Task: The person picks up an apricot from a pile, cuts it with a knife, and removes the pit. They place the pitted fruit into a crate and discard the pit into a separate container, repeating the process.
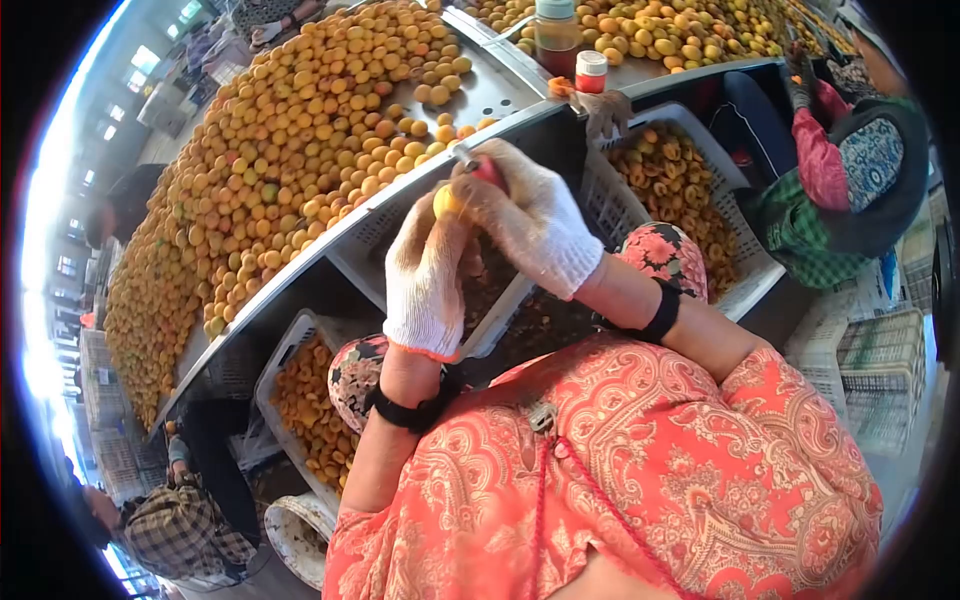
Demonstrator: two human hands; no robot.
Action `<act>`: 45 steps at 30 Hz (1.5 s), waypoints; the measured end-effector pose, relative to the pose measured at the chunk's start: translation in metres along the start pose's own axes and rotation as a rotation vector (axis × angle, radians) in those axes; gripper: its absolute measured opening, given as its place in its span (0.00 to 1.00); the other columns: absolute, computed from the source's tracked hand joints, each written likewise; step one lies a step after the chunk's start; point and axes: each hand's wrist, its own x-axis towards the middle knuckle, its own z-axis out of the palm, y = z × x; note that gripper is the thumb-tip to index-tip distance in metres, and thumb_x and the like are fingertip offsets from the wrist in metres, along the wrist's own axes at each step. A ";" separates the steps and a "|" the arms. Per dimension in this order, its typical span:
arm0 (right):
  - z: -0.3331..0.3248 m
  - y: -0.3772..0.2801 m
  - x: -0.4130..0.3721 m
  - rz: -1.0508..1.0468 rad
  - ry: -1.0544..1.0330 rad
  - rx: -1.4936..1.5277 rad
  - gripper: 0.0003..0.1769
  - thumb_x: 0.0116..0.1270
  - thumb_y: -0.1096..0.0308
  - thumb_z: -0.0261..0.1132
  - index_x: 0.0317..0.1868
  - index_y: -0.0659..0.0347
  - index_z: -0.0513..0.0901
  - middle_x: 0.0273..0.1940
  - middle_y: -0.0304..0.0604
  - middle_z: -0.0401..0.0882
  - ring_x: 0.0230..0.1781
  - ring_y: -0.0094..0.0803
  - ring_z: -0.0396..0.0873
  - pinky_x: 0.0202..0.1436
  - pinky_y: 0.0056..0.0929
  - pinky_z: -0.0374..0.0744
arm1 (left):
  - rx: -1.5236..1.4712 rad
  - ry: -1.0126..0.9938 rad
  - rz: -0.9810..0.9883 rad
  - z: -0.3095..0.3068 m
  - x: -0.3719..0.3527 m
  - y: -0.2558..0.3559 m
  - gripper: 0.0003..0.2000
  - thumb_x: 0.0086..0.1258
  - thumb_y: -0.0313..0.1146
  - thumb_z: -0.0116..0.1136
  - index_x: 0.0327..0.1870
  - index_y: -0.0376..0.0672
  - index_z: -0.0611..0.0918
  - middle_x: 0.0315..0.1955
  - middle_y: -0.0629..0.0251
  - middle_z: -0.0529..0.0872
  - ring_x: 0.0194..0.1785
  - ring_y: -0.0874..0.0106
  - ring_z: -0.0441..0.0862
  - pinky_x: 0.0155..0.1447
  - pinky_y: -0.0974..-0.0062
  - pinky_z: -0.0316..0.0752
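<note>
In a stained white glove, my left hand [430,270] holds a yellow-orange apricot [447,202] between thumb and fingers. My right hand [530,215], gloved too, is closed round a small tool with a red handle [488,172], right beside the fruit. The tool's metal end points to the upper left, and most of it is hidden by the fingers. Both hands meet over the metal table's edge [350,222]. Beyond them lies a big heap of whole apricots [300,120].
Crates of cut apricots stand at the right [683,190] and lower left [308,405]. A red-lidless bottle [557,38], a white-capped jar [591,72] and a dirty glove [606,112] are by the table edge. People sit at right and lower left. A white bucket [298,535] stands below.
</note>
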 end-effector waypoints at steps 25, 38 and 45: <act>0.010 0.020 0.015 -0.100 -0.156 -0.328 0.09 0.70 0.64 0.64 0.38 0.62 0.78 0.26 0.45 0.77 0.26 0.22 0.72 0.33 0.27 0.76 | -0.558 0.379 -0.640 0.019 0.010 0.017 0.12 0.77 0.42 0.54 0.55 0.50 0.80 0.39 0.72 0.84 0.32 0.79 0.81 0.33 0.79 0.76; 0.012 0.021 0.015 0.054 -0.103 -0.090 0.13 0.71 0.63 0.64 0.34 0.65 0.78 0.22 0.48 0.76 0.23 0.24 0.73 0.29 0.30 0.75 | -0.531 0.162 -0.266 0.011 0.004 -0.014 0.18 0.79 0.43 0.51 0.61 0.44 0.75 0.40 0.69 0.82 0.36 0.74 0.82 0.37 0.75 0.78; 0.006 0.013 0.023 -0.132 -0.141 -0.467 0.12 0.64 0.66 0.69 0.29 0.61 0.76 0.21 0.52 0.73 0.21 0.47 0.77 0.25 0.35 0.75 | -0.612 0.278 -0.604 0.015 0.012 -0.007 0.21 0.74 0.56 0.51 0.20 0.58 0.71 0.09 0.81 0.63 0.10 0.79 0.57 0.16 0.81 0.48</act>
